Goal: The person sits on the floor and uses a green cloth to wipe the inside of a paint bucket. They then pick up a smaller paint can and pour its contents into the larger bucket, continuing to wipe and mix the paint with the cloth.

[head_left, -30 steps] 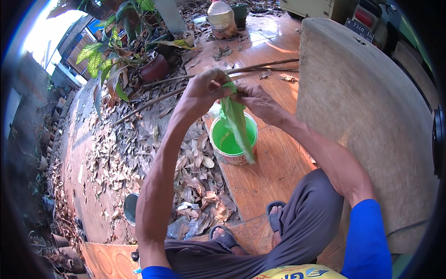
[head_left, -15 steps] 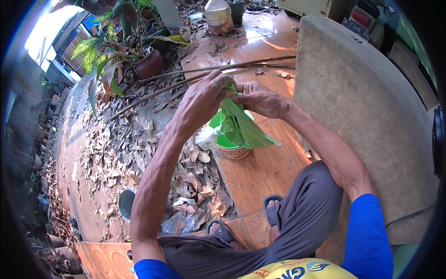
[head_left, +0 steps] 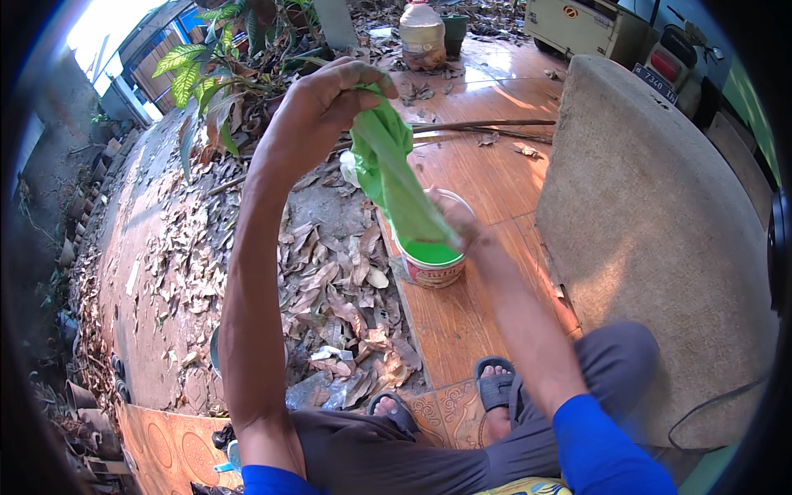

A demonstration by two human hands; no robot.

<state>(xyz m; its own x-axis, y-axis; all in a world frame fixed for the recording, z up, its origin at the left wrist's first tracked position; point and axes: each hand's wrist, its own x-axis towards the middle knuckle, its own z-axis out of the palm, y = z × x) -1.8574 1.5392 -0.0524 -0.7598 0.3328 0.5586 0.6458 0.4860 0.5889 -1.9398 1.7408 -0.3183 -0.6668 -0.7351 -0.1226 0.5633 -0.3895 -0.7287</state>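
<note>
My left hand [head_left: 326, 99] is raised, its fingers closed on the upper end of a limp green sheet [head_left: 388, 165] that looks like a plastic bag. Folded, it hangs slantwise toward a small white bucket [head_left: 436, 276] with bright green inside. A crumpled white piece [head_left: 350, 167] shows at the sheet's left edge. My right hand [head_left: 459, 224] is by the sheet's lower end, over the bucket's right rim. Motion smears its fingers, so I cannot tell whether it grips the sheet.
Dry leaves [head_left: 330, 280] cover the ground left of the orange tiles [head_left: 503, 198]. A tan slab-like panel [head_left: 652, 206] stands at the right. Long sticks [head_left: 495, 125] lie beyond the bucket. Farther back are a plastic jug [head_left: 422, 41], potted plants [head_left: 202, 66] and a motorbike [head_left: 668, 58].
My right hand has come away from my left and moved down to the sheet's lower end. The left hand has gone up and leftward with the sheet, and the white piece has risen too.
</note>
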